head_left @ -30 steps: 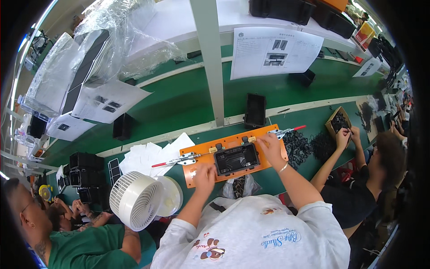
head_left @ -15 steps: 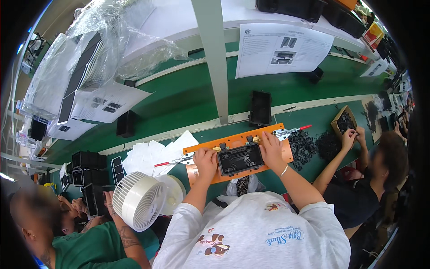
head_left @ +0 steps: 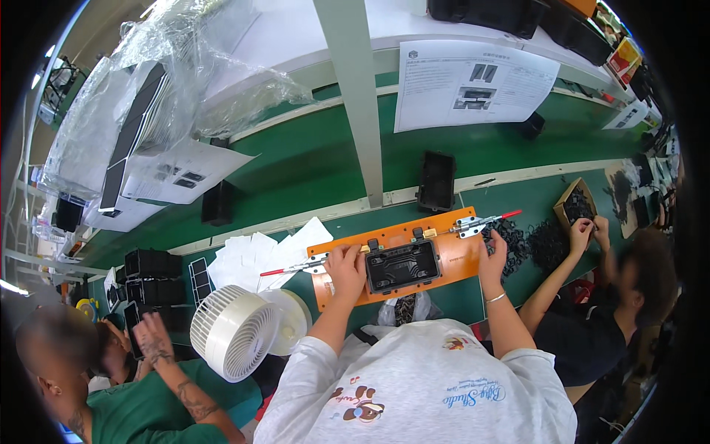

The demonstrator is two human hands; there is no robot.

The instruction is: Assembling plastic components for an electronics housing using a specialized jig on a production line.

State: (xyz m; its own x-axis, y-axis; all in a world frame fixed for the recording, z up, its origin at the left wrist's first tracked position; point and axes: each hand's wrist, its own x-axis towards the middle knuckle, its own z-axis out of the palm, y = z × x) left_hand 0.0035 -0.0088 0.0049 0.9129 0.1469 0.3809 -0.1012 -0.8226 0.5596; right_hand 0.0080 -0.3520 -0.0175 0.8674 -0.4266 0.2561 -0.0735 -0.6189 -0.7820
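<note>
A black plastic box (head_left: 403,266), its hollow side up, sits on an orange fixture plate (head_left: 325,294) in front of me. My left hand (head_left: 346,272) is closed on the box's left edge near its upper corner, fingers bent. Off the box, my right hand (head_left: 493,260) is at the plate's right edge beside a pile of small black parts (head_left: 512,243); its fingers are apart, with nothing visible in them. Red-handled toggle clamps (head_left: 473,225) are mounted at both ends of the plate. Small yellowish pieces show along the box's far edge.
Another black box (head_left: 437,181) lies beyond the plate. White sheets (head_left: 248,259) and a white fan (head_left: 237,333) are to the left, near stacked black boxes (head_left: 151,277). Co-workers sit on both sides; the right one handles small parts by a cardboard box (head_left: 568,203). A grey post (head_left: 359,103) rises ahead.
My right hand has left the box's right side and moved right to the plate's edge. My left hand remains at the box. The left co-worker's hand has lifted away from a black box.
</note>
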